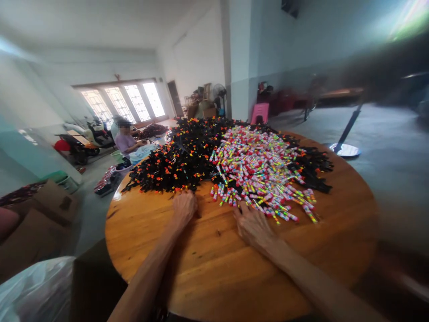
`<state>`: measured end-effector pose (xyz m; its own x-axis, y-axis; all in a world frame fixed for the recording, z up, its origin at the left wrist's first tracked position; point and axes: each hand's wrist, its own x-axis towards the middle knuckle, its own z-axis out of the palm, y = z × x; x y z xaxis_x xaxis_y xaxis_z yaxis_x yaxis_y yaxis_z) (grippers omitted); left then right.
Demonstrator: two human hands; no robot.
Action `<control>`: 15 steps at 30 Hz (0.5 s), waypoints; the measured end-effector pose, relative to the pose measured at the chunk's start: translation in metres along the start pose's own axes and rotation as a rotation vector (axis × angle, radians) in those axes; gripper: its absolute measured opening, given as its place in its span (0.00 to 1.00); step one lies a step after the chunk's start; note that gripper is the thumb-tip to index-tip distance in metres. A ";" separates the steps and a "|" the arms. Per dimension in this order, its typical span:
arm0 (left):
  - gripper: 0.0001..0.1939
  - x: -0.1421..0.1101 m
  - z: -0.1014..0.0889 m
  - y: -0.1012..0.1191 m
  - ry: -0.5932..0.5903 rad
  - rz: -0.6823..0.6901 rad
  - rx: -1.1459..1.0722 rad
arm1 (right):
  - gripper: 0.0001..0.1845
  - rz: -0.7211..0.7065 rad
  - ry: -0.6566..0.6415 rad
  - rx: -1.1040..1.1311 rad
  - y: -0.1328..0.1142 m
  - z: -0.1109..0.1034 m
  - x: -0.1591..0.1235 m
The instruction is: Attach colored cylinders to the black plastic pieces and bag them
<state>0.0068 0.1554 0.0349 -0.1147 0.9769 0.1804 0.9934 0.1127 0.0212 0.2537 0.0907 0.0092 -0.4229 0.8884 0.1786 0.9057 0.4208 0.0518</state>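
Observation:
A round wooden table (214, 268) carries two heaps. On the left lies a heap of black pieces with orange and yellow tips (181, 156). To its right spreads a heap of small pink and white tubes with coloured ends (261, 170). My left hand (183, 206) rests at the near edge of the black heap, its fingers curled under and tucked into the pieces. My right hand (253, 226) lies flat at the near edge of the tube heap, fingers stretched forward and touching the nearest tubes.
A person in a purple top (125, 141) sits beyond the table's far left. Scooters (85, 141) stand by the windows. A cardboard box (40, 223) and a white plastic bag (36, 290) are at my left. A fan stand (345, 143) rises at right, beyond a pink stool (259, 112).

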 end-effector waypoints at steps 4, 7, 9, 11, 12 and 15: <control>0.15 -0.019 -0.009 -0.018 -0.010 -0.032 -0.038 | 0.24 -0.007 -0.017 0.020 0.000 -0.002 -0.002; 0.18 -0.047 -0.023 -0.039 -0.039 -0.035 -0.105 | 0.22 -0.015 -0.014 0.074 -0.001 -0.003 -0.006; 0.21 -0.064 -0.031 -0.053 -0.142 0.002 -0.223 | 0.21 -0.031 0.016 0.156 0.000 -0.003 -0.009; 0.22 -0.075 -0.036 -0.064 -0.329 0.060 -0.410 | 0.18 -0.063 0.044 0.245 0.003 -0.001 -0.011; 0.23 -0.078 -0.036 -0.068 -0.413 0.090 -0.484 | 0.17 -0.080 0.051 0.279 0.005 -0.001 -0.011; 0.21 -0.081 -0.035 -0.072 -0.417 0.133 -0.427 | 0.16 -0.110 0.061 0.330 0.013 0.003 -0.009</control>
<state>-0.0550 0.0618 0.0534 0.1058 0.9761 -0.1900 0.9013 -0.0134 0.4331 0.2693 0.0891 0.0057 -0.5057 0.8261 0.2488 0.7923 0.5588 -0.2450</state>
